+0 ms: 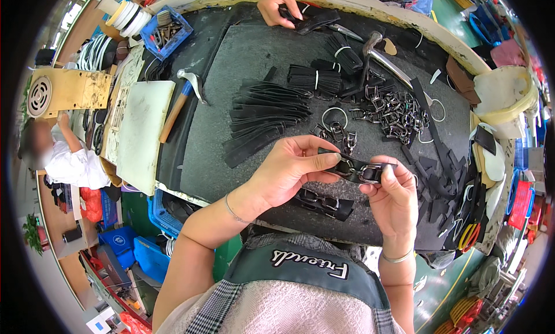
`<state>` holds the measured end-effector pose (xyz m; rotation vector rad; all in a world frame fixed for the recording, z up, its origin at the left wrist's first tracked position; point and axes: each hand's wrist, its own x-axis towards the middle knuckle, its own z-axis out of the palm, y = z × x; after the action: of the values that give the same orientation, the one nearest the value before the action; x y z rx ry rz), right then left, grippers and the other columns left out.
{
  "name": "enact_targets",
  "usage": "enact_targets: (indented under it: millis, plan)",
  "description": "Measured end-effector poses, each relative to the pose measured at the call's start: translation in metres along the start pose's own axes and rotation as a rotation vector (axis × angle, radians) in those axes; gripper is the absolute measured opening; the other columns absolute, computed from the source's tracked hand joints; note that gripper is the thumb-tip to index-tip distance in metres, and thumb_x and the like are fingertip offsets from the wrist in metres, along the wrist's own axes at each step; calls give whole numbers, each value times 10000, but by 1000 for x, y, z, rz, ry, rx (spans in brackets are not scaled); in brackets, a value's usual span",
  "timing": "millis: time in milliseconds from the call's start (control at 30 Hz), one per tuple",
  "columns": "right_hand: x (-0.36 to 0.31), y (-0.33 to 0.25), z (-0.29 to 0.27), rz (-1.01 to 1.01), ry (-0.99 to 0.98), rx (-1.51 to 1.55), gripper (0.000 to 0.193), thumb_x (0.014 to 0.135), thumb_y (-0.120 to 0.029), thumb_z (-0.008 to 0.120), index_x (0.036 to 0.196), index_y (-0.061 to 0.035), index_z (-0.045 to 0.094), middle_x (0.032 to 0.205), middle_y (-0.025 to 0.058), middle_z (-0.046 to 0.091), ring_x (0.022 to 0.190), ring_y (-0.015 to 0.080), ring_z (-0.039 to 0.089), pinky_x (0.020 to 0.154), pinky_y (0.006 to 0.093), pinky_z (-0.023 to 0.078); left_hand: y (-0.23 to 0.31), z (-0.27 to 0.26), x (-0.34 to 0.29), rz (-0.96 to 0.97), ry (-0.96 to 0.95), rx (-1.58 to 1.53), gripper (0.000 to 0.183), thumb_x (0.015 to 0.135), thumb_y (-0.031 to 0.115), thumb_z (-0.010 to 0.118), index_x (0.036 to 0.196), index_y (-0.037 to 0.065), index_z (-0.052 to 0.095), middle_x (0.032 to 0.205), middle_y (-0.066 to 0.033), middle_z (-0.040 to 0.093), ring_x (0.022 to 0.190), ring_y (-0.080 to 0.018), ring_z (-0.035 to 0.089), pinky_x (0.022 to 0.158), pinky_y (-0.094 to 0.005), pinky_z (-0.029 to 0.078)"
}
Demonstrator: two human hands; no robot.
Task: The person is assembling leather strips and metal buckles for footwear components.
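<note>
Between my hands stretches a short black strap (pixel 347 168) fitted with shiny metal buckles. My left hand (pixel 293 169) pinches its left end between thumb and fingers, and my right hand (pixel 394 196) grips the right end by a buckle. Just below them, near the table's front edge, lie similar black straps with buckles (pixel 325 205). Beyond my left hand a fan of black strips (pixel 269 111) is spread on the dark work mat (pixel 214 131). Past my right hand is a heap of metal buckles (pixel 396 111), and a few more sit beside a metal ring (pixel 335 119).
Tied bundles of black strips (pixel 315 79) lie farther back. A claw hammer (pixel 180 102) rests beside a white board (pixel 139 131) at left; another hammer (pixel 393 65) is at right. Black scraps (pixel 439 178) cover the right side. Across the table, another person's hand (pixel 277 5) holds a black piece.
</note>
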<state>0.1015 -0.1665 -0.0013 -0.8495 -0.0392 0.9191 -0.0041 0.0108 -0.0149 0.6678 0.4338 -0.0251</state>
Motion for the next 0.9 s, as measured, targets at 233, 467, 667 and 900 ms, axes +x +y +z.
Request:
enact_targets:
  millis: [233,467,667,900]
  plan:
    - [5,6,-10,83,-16,179,161,912,-104,545,967,33,608,823,135,650,694,209,664,643,319,586,-1,-1,-9,-62,-93,-232,134,863,2,585,990,-39,603,915,-112,646,838,-197,653,813,-345,568]
    - [1,7,-3,210,-189,295,165,893,-114,569,911,50,587,754,135,638,591,220,633,562,314,543,-10,-11,-5,-83,-449,-329,122,850,50,623,937,-28,589,952,-128,625,936,-215,630,842,-323,510]
    - [7,4,-1,-79,52,-13,159,914,-107,555,930,37,619,819,103,644,690,176,650,614,302,581,2,0,-7,142,-83,-37,197,857,37,621,1036,-43,600,901,-86,650,767,-141,641,797,-284,551]
    - [7,9,2,53,-8,4,181,919,-121,545,985,35,608,833,113,656,729,191,659,645,294,574,-1,4,-9,92,-35,51,222,820,-6,645,1036,-41,613,946,-146,650,806,-218,670,758,-323,577]
